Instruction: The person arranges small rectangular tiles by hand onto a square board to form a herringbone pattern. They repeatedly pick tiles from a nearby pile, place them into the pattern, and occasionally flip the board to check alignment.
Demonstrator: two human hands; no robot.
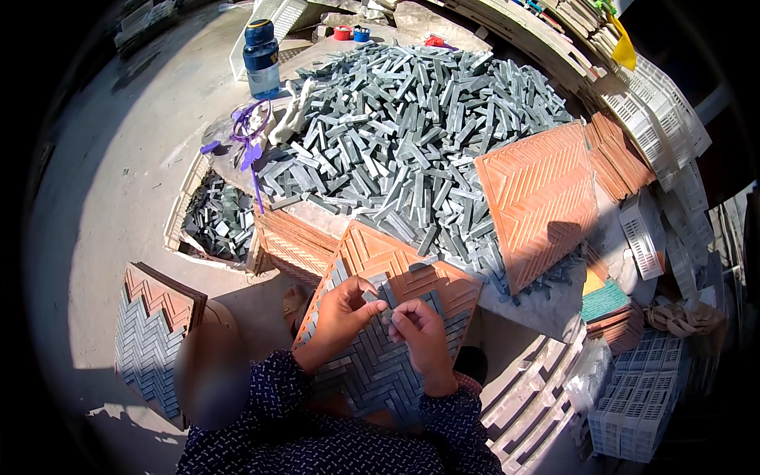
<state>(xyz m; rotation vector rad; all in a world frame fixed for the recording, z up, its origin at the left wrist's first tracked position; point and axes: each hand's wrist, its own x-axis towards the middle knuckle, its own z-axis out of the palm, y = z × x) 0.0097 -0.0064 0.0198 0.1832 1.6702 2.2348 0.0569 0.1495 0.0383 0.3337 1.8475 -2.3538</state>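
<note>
An orange herringbone mould tray [372, 245] lies tilted in front of me. Grey stone strips [364, 360] fill the grooves of its nearer part, while bare orange grooves show along the far edge. Over the middle of the tray, my left hand [342, 317] is closed, with a pale grey strip [370, 296] between thumb and fingers. Close beside it, my right hand [423, 336] pinches a small grey strip [388, 317], mostly covered by the fingertips. Beyond the tray spreads a big heap of loose grey stone strips [412, 119].
An unfilled orange mould [538, 202] rests on the heap's right side. At left stand a crate of dark pieces [180, 214] and a stack topped by a partly filled mould [150, 348]. A blue bottle [261, 59] stands far left; white plastic crates [637, 396] are at right.
</note>
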